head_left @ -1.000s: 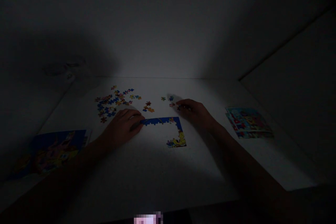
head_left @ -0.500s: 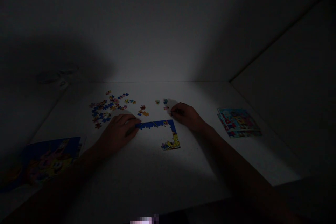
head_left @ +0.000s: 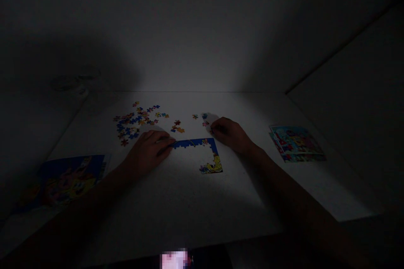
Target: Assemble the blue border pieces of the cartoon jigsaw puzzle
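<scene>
Head view, dim light: we see the left hand (head_left: 147,153) lying palm-down, its fingertips against the end of a partly built jigsaw border (head_left: 195,143), which sits mid-frame on a white table (head_left: 158,235). It looks relaxed rather than clenched, but shadow hides whether a piece is pinched beneath the fingers. The right hand (head_left: 229,132) is curled just beside two or three loose pieces (head_left: 205,123), and we cannot tell if it has hold of one.

Our main worry is the border itself: it is only two joined runs with short arms, so a sideways push from the left hand could part its joints or skew the corner. A dragging wrist or sleeve could also scatter the loose heap (head_left: 132,124) at upper left of centre, or the small cluster (head_left: 177,127) between it and the border. In this gloom, dark pieces are easily mismatched or knocked unseen.

The hands' shadows hide the pieces under them. A picture sheet (head_left: 71,176) at lower left lies half in darkness, the printed card (head_left: 296,143) at right is hard to read, and a blurred pink thing (head_left: 173,259) is cut off at the bottom edge.
</scene>
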{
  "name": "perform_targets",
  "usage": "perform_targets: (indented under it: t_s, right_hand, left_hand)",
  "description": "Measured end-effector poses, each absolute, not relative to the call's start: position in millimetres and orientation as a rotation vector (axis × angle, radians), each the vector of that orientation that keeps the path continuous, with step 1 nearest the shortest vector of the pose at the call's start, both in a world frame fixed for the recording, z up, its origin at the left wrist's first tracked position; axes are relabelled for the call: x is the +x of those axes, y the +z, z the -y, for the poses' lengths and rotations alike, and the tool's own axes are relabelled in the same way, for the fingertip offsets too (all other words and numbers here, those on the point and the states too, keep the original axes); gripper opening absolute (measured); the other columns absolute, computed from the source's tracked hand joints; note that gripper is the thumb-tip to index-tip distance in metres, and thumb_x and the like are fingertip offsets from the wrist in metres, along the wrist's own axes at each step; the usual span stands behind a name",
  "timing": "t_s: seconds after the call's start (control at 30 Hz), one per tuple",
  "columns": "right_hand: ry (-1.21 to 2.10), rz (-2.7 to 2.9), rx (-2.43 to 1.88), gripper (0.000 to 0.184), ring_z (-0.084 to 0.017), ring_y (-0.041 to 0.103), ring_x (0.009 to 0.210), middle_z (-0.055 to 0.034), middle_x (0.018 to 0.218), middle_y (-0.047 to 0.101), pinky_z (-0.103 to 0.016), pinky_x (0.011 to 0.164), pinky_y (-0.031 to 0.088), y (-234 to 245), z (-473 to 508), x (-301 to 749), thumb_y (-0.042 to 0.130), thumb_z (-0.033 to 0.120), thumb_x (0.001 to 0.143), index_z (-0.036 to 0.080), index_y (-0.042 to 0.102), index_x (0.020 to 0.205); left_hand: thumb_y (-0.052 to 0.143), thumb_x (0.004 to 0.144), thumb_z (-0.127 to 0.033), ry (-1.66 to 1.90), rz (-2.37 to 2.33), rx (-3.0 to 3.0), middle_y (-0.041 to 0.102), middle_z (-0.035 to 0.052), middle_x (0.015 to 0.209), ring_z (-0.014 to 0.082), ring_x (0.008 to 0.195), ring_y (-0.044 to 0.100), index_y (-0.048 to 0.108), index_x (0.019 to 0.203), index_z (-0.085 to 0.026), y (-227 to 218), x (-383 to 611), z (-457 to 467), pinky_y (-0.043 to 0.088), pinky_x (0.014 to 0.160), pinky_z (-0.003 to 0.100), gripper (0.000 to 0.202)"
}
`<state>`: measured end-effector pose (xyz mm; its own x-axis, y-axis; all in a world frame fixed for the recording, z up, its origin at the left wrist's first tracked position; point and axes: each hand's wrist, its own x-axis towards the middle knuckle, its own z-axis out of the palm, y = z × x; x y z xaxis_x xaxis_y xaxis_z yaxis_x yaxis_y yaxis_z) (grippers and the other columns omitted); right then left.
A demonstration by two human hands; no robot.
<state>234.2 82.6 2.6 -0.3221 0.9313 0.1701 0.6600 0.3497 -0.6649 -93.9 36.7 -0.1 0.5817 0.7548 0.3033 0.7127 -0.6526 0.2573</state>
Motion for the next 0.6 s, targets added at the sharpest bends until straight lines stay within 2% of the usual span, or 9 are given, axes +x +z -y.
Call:
perform_targets:
  t_s: [0.17,0.43,0.6]
  right_hand:
    - [0.621,2.12,-1.375,0.018,-0.02,0.065,0.082,-0.0076,0.095,0.07,-0.033,0.075,0.049,4.2,-81.4,235.0,0.059,0.031,0.087,0.019,0.07,0.095]
    - [0.57,2.146,-1.396,0.019,-0.021,0.065,0.084,-0.0083,0.096,0.071,-0.034,0.077,0.05,1.2,-83.1,236.8,0.06,0.033,0.087,0.02,0.07,0.097]
    - [0.57,2.123,-1.383,0.019,-0.02,0.066,0.082,-0.007,0.093,0.071,-0.034,0.075,0.051,-1.4,-84.2,238.7,0.061,0.035,0.088,0.021,0.07,0.096]
  left_hand:
    - [0.048,0.104,-0.034,0.603,-1.264,2.692,0.069,0.0104,0.123,0.0263,0.116,0.061,0.068,0.126,-0.019,-0.2,-94.9,-36.2,0.049,0.103,0.045,0.034]
    - [0.045,0.104,-0.033,0.634,-1.308,2.651,0.072,0.0086,0.114,0.0237,0.108,0.065,0.073,0.113,-0.019,8.0,-101.7,-37.0,0.053,0.1,0.041,0.032]
    - [0.043,0.099,-0.025,0.634,-1.641,2.632,0.074,0.0095,0.11,0.0245,0.105,0.068,0.073,0.114,-0.02,27.8,-128.6,-40.8,0.055,0.097,0.039,0.034]
